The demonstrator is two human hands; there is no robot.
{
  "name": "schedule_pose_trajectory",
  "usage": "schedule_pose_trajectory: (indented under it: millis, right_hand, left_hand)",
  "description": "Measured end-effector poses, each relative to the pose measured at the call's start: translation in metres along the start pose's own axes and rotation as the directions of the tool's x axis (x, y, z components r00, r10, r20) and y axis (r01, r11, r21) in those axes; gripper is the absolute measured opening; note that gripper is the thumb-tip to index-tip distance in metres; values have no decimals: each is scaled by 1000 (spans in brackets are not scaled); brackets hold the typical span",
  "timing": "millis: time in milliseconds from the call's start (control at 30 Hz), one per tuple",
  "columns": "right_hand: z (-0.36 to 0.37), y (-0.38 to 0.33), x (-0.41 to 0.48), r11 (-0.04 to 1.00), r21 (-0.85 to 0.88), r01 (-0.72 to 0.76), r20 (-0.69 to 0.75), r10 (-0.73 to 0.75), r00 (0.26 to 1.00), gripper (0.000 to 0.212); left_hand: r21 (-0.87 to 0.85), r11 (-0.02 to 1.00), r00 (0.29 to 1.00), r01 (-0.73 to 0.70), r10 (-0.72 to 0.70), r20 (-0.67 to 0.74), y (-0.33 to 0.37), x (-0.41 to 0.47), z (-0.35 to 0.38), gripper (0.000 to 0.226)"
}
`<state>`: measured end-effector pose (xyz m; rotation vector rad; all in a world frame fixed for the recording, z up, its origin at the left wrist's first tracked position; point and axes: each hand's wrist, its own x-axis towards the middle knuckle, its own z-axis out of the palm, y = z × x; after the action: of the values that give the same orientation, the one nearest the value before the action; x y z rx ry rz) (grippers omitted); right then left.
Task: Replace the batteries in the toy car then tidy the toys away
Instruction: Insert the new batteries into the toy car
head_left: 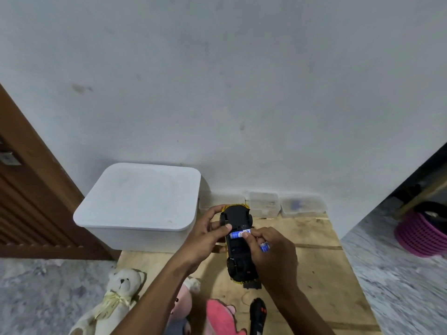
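The toy car [238, 245] is upside down, its black underside facing up and a yellow rim showing round the edges, held just above a plywood board [314, 274] laid on the floor. The left hand [208, 235] grips the car at its left side, fingers curled round the far end and the thumb pressed on the underside near the middle. The right hand [271, 252] comes in from the other side; its thumb and forefinger are pinched together on a blue battery [239, 234] that lies crosswise on the car's belly, at the open compartment. Further back in the same hand, blue and silver ends of spare batteries [265, 246] poke out between the fingers.

Left of the car stands a white bin [137, 209] with its lid on, pushed against the wall. Along the wall behind the car sit small clear tubs [285, 205], one with something blue blurred inside. A small black piece [252, 285] lies on the board just at the near end of the car; I cannot tell what it is. Nearer still is a black remote [257, 315] with red marks. On the left, a cream teddy [116, 301] with a bow lies on the floor, and a pink plush [217, 315] rests partly under the left forearm. A pink basket [420, 235] stands off to the right.
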<state>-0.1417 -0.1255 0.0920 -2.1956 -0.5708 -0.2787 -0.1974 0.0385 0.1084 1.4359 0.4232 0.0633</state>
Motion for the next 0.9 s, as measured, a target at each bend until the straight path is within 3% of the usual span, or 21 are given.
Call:
schedule_pose_trajectory:
  millis: [200,300,400,467,533,700,800,900]
  right_hand:
    - [-1,1,1,997,-30,76,37,-75,997,11]
    - [-6,0,6,996,45,73,50,-75,996,11]
    - [-14,-2,14,959,254,-124,29,120,992,17]
    - [-18,-1,15,842,450,-296,94,285,954,19]
    - [-23,-3,14,735,555,-390,167,361,918,19]
    - [-32,-6,15,625,518,-583,376,446,812,10]
    - [-32,-1,15,562,508,-653,497,429,755,16]
    - [-33,-2,13,528,525,-668,568,367,737,9]
  left_hand:
    - [7,1000,1000,-6,5,10,6,-1,0,39]
    - [-13,1000,1000,-3,3,13,8,0,0,40]
    - [-26,999,999,19,-18,33,7,-1,3,38]
    - [-49,998,999,34,-33,7,1,-2,3,38]
    - [-61,997,998,51,-53,-32,-7,-3,1,41]
    - [-122,990,993,71,-81,-80,-19,-7,-4,44]
    - [-172,982,988,75,-97,-122,-21,-7,-6,44]
    - [-220,972,984,86,-118,-133,-23,-6,-6,43]
